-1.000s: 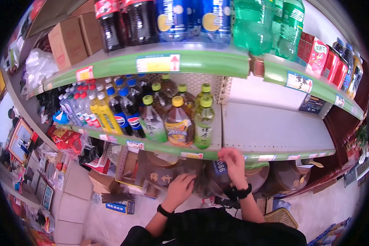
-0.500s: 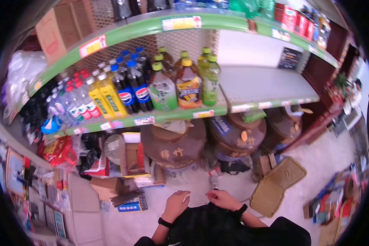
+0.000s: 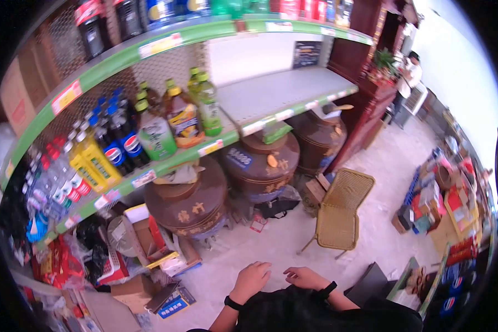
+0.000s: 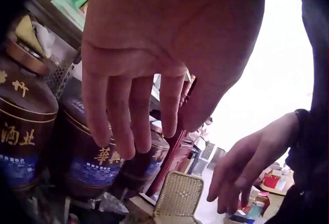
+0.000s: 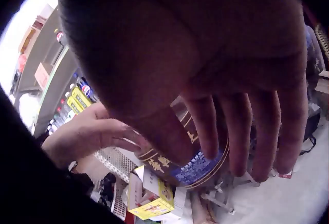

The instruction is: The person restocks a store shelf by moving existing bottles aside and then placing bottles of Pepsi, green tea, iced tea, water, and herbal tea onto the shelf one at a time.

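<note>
My left hand (image 3: 252,283) hangs in front of my body with relaxed fingers and nothing in it. The right hand (image 3: 305,278) is a short way to its right, likewise bare, its fingers loosely bent. In the left wrist view the fingers (image 4: 121,113) point downward, apart from each other. Ahead of both hands stand large brown jars (image 3: 185,205) under a shelf. On that shelf are a bottle of amber drink (image 3: 183,119), a green-labelled bottle (image 3: 156,135) and Pepsi bottles (image 3: 131,145), all out of the hands' touch.
A woven chair (image 3: 337,221) stands to the right of the jars. Opened cardboard boxes (image 3: 144,235) lie at the lower left. Piled goods (image 3: 440,188) line the right side, and a person (image 3: 409,80) stands at the far back right.
Both hands have come down from near the lower shelf edge to in front of my body. The view has turned right, bringing more floor and the far person into sight.
</note>
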A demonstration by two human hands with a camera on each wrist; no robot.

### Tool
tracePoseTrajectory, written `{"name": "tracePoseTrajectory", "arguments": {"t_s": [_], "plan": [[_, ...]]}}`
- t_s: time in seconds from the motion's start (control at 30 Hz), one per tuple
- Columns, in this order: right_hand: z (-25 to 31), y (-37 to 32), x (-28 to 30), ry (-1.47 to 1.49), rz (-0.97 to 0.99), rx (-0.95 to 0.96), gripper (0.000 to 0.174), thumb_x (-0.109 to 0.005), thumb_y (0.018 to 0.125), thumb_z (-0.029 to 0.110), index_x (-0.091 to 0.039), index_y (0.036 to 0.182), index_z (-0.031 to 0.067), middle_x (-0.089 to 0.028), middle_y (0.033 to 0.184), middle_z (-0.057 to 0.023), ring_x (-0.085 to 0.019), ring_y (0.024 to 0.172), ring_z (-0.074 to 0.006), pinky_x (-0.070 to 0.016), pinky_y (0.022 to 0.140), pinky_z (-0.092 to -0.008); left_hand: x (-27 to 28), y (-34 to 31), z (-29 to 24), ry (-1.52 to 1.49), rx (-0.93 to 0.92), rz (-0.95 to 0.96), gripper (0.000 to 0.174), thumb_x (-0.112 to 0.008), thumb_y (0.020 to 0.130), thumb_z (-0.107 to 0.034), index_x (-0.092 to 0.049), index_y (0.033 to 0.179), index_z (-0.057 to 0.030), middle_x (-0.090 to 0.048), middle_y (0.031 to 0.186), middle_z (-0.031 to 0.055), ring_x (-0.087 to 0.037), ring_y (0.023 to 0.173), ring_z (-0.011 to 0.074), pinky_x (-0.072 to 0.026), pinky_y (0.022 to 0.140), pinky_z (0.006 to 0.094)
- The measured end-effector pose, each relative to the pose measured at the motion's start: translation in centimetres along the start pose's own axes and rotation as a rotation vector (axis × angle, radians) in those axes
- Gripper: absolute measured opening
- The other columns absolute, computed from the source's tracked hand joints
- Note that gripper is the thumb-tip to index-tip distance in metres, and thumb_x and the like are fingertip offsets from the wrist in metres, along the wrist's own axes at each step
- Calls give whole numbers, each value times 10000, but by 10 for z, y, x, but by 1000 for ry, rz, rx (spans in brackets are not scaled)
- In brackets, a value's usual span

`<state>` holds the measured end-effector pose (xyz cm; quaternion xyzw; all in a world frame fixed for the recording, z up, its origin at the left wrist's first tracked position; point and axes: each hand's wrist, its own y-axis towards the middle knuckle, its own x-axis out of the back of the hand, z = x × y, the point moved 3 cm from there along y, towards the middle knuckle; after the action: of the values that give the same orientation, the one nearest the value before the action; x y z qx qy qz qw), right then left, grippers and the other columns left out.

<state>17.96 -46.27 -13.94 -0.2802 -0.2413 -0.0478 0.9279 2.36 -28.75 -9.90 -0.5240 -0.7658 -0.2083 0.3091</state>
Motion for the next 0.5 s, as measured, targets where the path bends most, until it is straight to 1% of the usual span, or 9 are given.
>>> {"name": "tracePoseTrajectory", "arguments": {"t_s": [0.03, 0.1, 0.13, 0.2, 0.33, 0.4, 0.43, 0.5], "plan": [[1, -10, 0, 75, -38, -24, 369, -631, 999, 245, -655, 1305, 39, -763, 1096, -173, -739, 988, -296, -573, 885, -392, -8, 0, -6, -26, -25, 17, 286, -629, 963, -242, -701, 1190, -84, -716, 1095, 147, -684, 1030, 350, -555, 870, 444], [-9, -33, -1, 164, -128, 6, 371, -624, 1005, 261, -655, 1304, 45, -759, 1104, -179, -735, 994, -313, -568, 899, -407, -27, 6, -20, -67, -108, 84, 294, -631, 966, -249, -704, 1199, -86, -716, 1098, 152, -681, 1036, 358, -553, 875, 451], [-15, -46, -1, 214, -199, 18, 371, -621, 1008, 269, -655, 1304, 48, -757, 1108, -182, -733, 998, -322, -566, 906, -415, -37, 10, -30, -77, -138, 149, 300, -634, 965, -254, -706, 1204, -87, -716, 1103, 156, -680, 1038, 363, -551, 881, 453], [-30, -77, -2, 220, -338, -26, 382, -615, 1008, 278, -650, 1302, 38, -749, 1123, -189, -722, 1018, -336, -557, 925, -429, -55, 21, -56, -73, -230, 318, 314, -641, 964, -264, -709, 1215, -89, -715, 1113, 164, -678, 1042, 373, -549, 891, 456], [-59, -158, -12, 283, -673, -117, 407, -626, 976, 283, -648, 1289, 24, -728, 1137, -210, -699, 1053, -362, -544, 941, -456, -103, 40, -130, -49, -484, 567, 336, -680, 954, -244, -712, 1244, -78, -723, 1139, 190, -693, 1055, 366, -545, 921, 429], [-71, -205, -22, 249, -846, -172, 419, -624, 950, 270, -647, 1288, 23, -725, 1099, -225, -695, 1025, -385, -546, 919, -477, -131, 42, -179, -75, -597, 677, 329, -694, 951, -194, -706, 1243, -42, -740, 1123, 170, -711, 1036, 310, -549, 923, 400], [-72, -231, -28, 282, -937, -166, 422, -628, 943, 271, -645, 1284, 23, -722, 1094, -230, -692, 1027, -393, -545, 918, -484, -148, 39, -204, -92, -637, 726, 327, -701, 950, -169, -703, 1243, -24, -749, 1115, 160, -721, 1026, 282, -551, 924, 386], [-62, -294, -38, 310, -1104, -153, 429, -634, 928, 274, -641, 1277, 24, -718, 1084, -240, -685, 1032, -408, -543, 914, -498, -180, 24, -257, -173, -728, 862, 315, -703, 949, -141, -706, 1243, -28, -749, 1096, 170, -726, 1007, 284, -554, 907, 389]]}}
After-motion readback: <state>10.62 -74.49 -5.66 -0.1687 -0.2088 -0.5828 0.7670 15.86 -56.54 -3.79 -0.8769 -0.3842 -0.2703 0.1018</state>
